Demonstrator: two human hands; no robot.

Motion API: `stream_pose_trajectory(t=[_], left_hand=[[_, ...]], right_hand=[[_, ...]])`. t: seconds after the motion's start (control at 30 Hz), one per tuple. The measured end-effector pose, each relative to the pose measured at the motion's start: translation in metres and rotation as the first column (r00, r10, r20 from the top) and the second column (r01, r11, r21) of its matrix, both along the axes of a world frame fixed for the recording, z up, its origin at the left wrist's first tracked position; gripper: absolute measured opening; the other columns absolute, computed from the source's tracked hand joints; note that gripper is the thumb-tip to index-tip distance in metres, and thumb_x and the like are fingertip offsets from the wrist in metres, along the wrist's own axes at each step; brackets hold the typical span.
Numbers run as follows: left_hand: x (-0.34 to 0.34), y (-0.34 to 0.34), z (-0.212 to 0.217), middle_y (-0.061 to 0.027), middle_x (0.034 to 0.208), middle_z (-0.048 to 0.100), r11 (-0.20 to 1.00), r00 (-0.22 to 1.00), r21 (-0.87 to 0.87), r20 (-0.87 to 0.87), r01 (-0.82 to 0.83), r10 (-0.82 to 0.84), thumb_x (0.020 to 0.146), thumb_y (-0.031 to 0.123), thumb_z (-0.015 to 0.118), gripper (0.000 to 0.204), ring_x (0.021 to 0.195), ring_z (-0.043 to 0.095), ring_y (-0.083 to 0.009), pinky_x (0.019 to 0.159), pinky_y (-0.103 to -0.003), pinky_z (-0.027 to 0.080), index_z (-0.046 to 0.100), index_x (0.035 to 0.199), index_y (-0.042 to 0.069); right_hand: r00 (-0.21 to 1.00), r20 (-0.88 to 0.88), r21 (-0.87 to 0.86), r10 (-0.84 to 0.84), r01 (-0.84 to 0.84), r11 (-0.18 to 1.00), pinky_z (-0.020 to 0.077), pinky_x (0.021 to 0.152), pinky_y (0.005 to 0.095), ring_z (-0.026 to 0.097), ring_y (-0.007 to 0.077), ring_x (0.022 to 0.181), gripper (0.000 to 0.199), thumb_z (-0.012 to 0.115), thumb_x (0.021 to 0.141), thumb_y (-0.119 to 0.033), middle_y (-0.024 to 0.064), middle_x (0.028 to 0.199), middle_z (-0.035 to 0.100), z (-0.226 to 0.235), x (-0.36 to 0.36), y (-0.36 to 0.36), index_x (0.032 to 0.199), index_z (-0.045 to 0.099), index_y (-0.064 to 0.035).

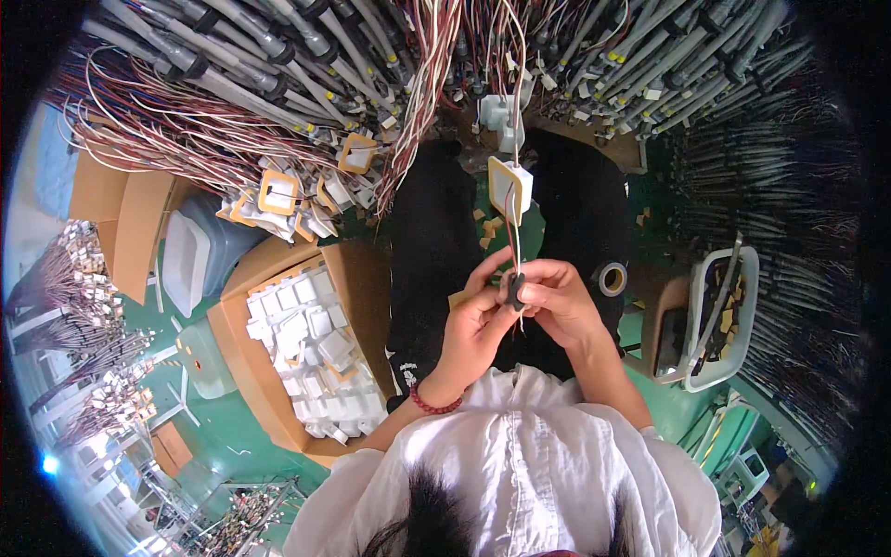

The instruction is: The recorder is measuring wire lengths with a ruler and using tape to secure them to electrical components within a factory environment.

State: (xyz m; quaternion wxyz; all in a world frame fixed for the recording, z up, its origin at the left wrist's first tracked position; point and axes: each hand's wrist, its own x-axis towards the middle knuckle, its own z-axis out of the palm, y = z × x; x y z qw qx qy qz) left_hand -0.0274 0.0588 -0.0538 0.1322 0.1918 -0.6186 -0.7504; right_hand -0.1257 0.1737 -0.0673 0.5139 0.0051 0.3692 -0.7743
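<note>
Both my hands meet in front of my lap. My left hand, with a red bead bracelet at the wrist, pinches a small black piece that sits around thin wires. From the other side my right hand grips the same black piece, thumb pressed on it. Whether it is tape or a sleeve, I cannot tell. Short wire ends poke out below my fingers. Above, the wires run past a white square housing with a tan rim, which hangs over the gap between my knees.
Left of my legs stands a cardboard box of white housings. Bundles of grey cables and red-white wires fill the far side. At right are a tape roll by my thigh and a white bin.
</note>
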Motion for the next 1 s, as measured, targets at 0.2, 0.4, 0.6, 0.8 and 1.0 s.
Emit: stream_pose_trajectory(t=[0.2,0.4,0.6,0.8,1.0], left_hand=[[0.007,-0.006,0.004,-0.0162,0.126,0.055,0.996,0.991,-0.027,0.108,0.082,-0.079,0.087,0.007,0.061,0.013,0.094,0.063,-0.0181,0.077,-0.028,0.049,0.063,0.09,-0.005],[-0.059,-0.094,-0.01,-0.0137,0.138,0.043,0.869,0.999,-0.494,-0.031,-0.009,-0.007,0.084,0.015,0.068,0.064,0.122,0.047,-0.0257,0.098,-0.037,0.04,0.036,0.137,0.004],[-0.114,-0.089,-0.064,-0.0194,0.117,0.059,0.64,0.838,0.562,-0.207,0.524,-0.505,0.097,0.045,0.042,0.064,0.104,0.062,-0.0268,0.082,-0.037,0.053,0.024,0.144,0.005],[-0.072,-0.041,-0.048,-0.0116,0.111,0.057,0.665,0.964,0.702,-0.134,0.255,-0.228,0.1,0.035,0.039,0.045,0.103,0.062,-0.0276,0.09,-0.039,0.05,0.039,0.133,0.004],[-0.044,-0.026,-0.025,-0.0184,0.133,0.044,0.929,0.962,0.254,-0.125,0.268,-0.244,0.099,0.036,0.039,0.051,0.113,0.055,-0.0276,0.095,-0.039,0.046,0.031,0.135,0.001]], right_hand=[[0.989,-0.138,0.127,-0.053,0.071,0.989,0.0442,0.058,0.0207,0.059,0.0104,0.067,0.018,0.069,0.081,-0.01,0.0082,0.081,0.066,0.018,0.003,-0.008,0.094,0.063,-0.0002],[0.994,-0.107,0.071,0.0,0.007,0.997,0.0366,0.057,0.0222,0.05,0.0098,0.062,0.02,0.059,0.091,-0.017,0.0033,0.07,0.055,0.017,0.014,-0.004,0.101,0.058,0.001],[0.988,-0.089,-0.045,-0.123,0.119,0.992,0.0337,0.056,0.023,0.039,0.0076,0.057,0.026,0.055,0.094,-0.022,-0.0025,0.066,0.045,0.014,0.015,0.005,0.107,0.058,0.0008],[0.916,-0.317,0.267,-0.244,0.334,0.904,0.0419,0.063,0.0253,0.047,0.0093,0.064,0.024,0.048,0.096,-0.014,0.0012,0.076,0.052,0.024,0.021,0.008,0.114,0.052,0.0014],[0.856,-0.482,0.396,-0.186,0.403,0.825,0.0466,0.058,0.0199,0.059,0.0094,0.067,0.014,0.061,0.087,0.0,0.006,0.079,0.062,0.023,0.026,0.005,0.099,0.054,0.0001]])
